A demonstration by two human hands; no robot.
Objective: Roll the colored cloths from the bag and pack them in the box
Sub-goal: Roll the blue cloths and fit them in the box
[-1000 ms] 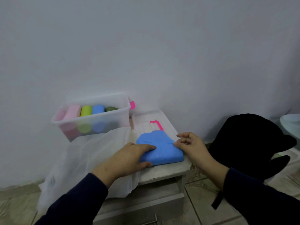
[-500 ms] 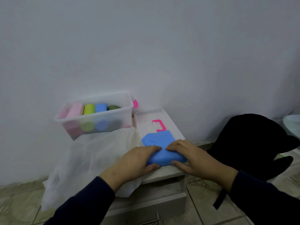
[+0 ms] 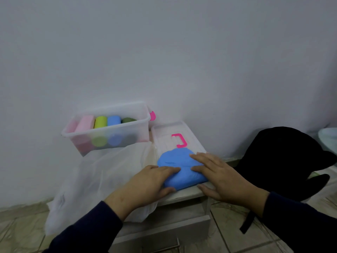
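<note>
**Rolling the blue cloth on the box lid**

Pressing flat-fingered, the left hand point(image 3: 145, 181) and right hand point(image 3: 217, 176) are pinning the blue cloth point(image 3: 179, 165) against the lid point(image 3: 164, 132) to start a tight roll. The white bag point(image 3: 102, 172) is lying left; farther off, the clear box point(image 3: 109, 128) is holding finished rolls.

Both hands' fingers point(image 3: 200, 158) flat on blue cloth point(image 3: 179, 166) beside box point(image 3: 109, 128)

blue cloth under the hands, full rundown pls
The blue cloth is a soft, plain bright-blue fabric, partly rolled: a thick roll at its near edge, the far part still flat with a rounded outline. It lies on the white lid, just short of the pink handle. The left hand and right hand both press on the roll, fingers straight.
</note>
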